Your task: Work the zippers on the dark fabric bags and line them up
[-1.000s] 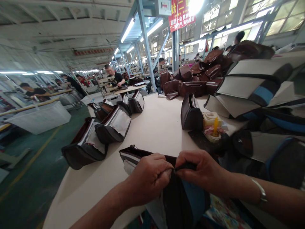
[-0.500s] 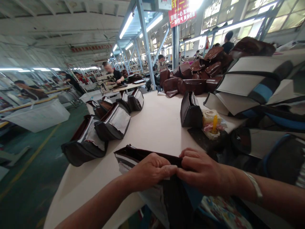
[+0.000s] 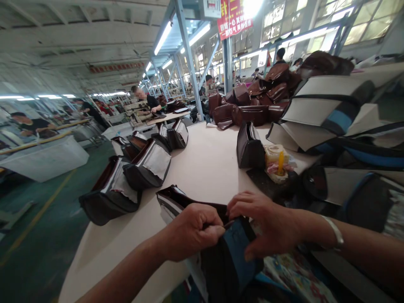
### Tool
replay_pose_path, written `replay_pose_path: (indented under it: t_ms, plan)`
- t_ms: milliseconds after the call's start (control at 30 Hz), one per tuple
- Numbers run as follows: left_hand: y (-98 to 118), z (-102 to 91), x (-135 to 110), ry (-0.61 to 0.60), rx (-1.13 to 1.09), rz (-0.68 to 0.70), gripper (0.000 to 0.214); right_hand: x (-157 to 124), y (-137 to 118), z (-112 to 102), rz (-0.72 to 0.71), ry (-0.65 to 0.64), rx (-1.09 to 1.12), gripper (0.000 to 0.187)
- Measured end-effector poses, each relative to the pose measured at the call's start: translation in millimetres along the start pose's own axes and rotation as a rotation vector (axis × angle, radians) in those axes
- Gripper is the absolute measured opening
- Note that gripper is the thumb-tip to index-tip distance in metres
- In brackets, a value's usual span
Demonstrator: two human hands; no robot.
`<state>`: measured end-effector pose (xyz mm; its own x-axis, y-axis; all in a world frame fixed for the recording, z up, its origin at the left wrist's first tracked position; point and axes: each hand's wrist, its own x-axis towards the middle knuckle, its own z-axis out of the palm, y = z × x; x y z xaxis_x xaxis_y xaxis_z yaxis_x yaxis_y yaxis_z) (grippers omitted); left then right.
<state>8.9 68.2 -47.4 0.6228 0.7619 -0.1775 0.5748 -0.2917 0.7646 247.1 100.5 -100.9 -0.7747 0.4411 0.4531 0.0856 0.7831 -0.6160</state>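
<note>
Five black pouches stand open in row at 10 o'clock; more blue-panelled pieces stacked at 2 o'clock. At 6 o'clock, black-and-blue pouch in my grip: left hand pinching rim, right hand clamped alongside, hands nearly together.

Site: bag-making factory, one large hall. Evidence: long white worktable with an unfinished bag at 6 o'clock; matching bag bodies lined up at 10 o'clock; stacked brown bags at 1 o'clock; a worker at a bench, 11 o'clock; steel columns; fluorescent tubes; red banner, 12 o'clock; green floor, 8 o'clock.
</note>
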Motion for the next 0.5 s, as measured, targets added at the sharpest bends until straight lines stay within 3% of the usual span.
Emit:
replay_pose_path:
  t_ms: [133,267,367,500]
  plan:
    - [17,-17.5,-13,0.061,0.063,0.138,0.016,24,-15,-24,-0.022,-0.101,0.224,0.052]
    - [32,-37.8,-36,0.099,0.139,0.212,0.019,36,-41,-39,-0.028,-0.18,0.278,0.038]
    - [34,-44.0,-54,0.073,0.126,0.221,0.019,35,-52,-35,0.094,-0.239,0.392,0.029]
    - [34,-44.2,-71,0.026,-0.004,0.144,0.015,33,-54,-19,0.181,-0.209,0.536,0.028]
